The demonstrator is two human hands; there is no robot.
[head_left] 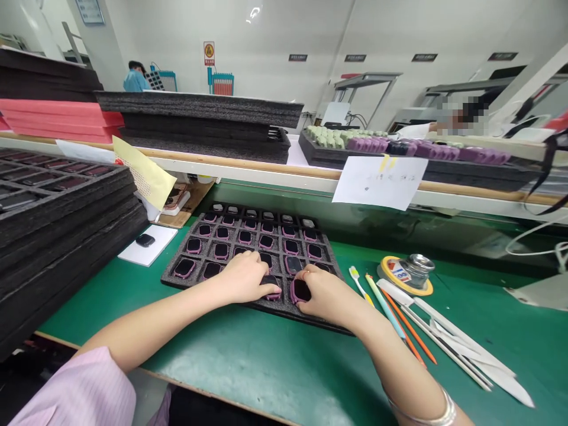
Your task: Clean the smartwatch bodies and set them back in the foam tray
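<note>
A black foam tray (177, 277) lies on the green table, its compartments holding several smartwatch bodies with dark screens and purple cases. My left hand (243, 277) reaches over the near middle of the tray. Its thumb and fingers are closed about a purple smartwatch (272, 294), which they partly cover. At the near right of the tray, my right hand (327, 296) pinches another purple smartwatch (301, 290) between thumb and fingers. That watch appears slightly tilted in its compartment. Pale watch pieces (268, 216) fill the far row.
Stacked foam trays (66, 236) rise at the left, beside a dark watch (145, 240) on a white pad. To the right lie a toothbrush (360, 285), pens, white tools and a tape roll (406, 275). A shelf (248, 167) with more foam spans the back. Two other people are farther off.
</note>
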